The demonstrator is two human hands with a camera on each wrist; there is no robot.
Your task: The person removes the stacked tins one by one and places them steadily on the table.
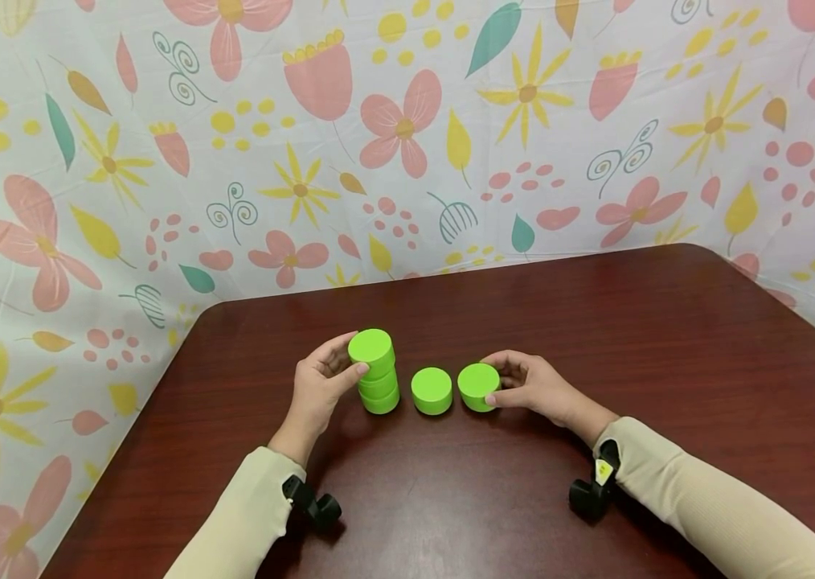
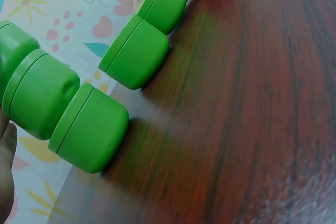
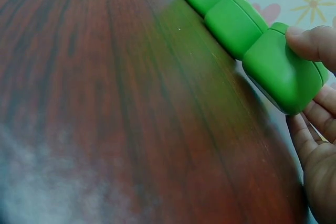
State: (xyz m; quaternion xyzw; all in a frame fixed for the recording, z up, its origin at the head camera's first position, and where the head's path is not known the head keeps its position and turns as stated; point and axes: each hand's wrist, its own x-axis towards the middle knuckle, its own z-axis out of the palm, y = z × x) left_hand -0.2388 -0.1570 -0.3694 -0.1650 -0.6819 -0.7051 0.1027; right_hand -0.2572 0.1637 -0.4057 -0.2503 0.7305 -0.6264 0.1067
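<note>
Green lidded round jars stand in a row on the table. At the left, three are stacked: a bottom jar (image 2: 92, 129), a middle jar (image 2: 43, 94) and a top jar (image 1: 371, 352). My left hand (image 1: 317, 390) holds the top jar between thumb and fingers; in the left wrist view only part of this hand shows at the left edge. Beside the stack a single jar (image 1: 432, 392) stands upright, touched by neither hand. My right hand (image 1: 538, 390) grips another jar (image 3: 283, 72) at its right side, thumb in front and fingers behind. Whether that jar rests on the table I cannot tell.
The dark reddish-brown wooden table (image 1: 523, 498) has rounded back corners. A white cloth (image 1: 407, 217) printed with flowers and leaves hangs behind it and along its left side. Black wrist cameras (image 1: 591, 494) sit at both sleeve cuffs, low over the table.
</note>
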